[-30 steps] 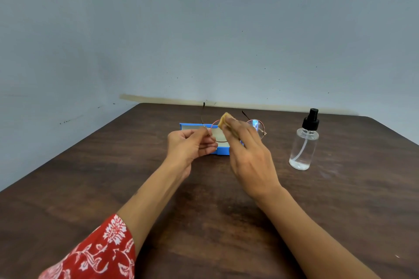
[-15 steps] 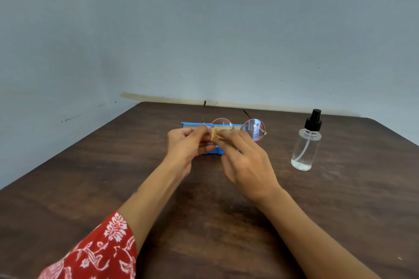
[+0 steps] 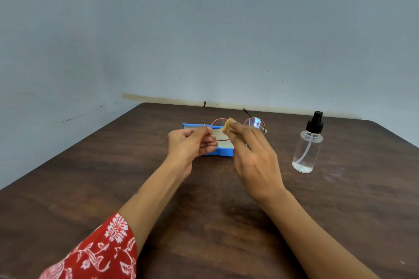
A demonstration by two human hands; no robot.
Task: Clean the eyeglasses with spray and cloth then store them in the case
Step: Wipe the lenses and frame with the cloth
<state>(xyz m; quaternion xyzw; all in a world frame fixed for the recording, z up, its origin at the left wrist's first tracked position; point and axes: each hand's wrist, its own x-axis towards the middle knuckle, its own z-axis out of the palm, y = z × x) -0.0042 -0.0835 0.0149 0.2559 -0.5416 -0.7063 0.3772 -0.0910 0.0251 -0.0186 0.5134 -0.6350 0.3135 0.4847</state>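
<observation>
left hand (image 3: 192, 142) pinching round pink-rimmed eyeglasses (image 3: 254, 123), right hand (image 3: 254, 154) pinching yellow cloth (image 3: 227, 125) against lens

A dark brown wood-grain bench (image 3: 90, 188) is seen below a pale grey-blue wall (image 3: 204, 29). Pink-rimmed eyeglasses (image 3: 257, 123), a yellow cloth (image 3: 227, 125) and a bright blue case (image 3: 223, 151) are shown at centre. A clear spray bottle (image 3: 307, 149) is capped in black. A red sleeve (image 3: 102, 253) is patterned with white flowers.

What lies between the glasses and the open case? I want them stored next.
Nothing visible. The glasses, gripped by the left hand, hang just above the blue case; only the right hand's cloth touches them.
</observation>
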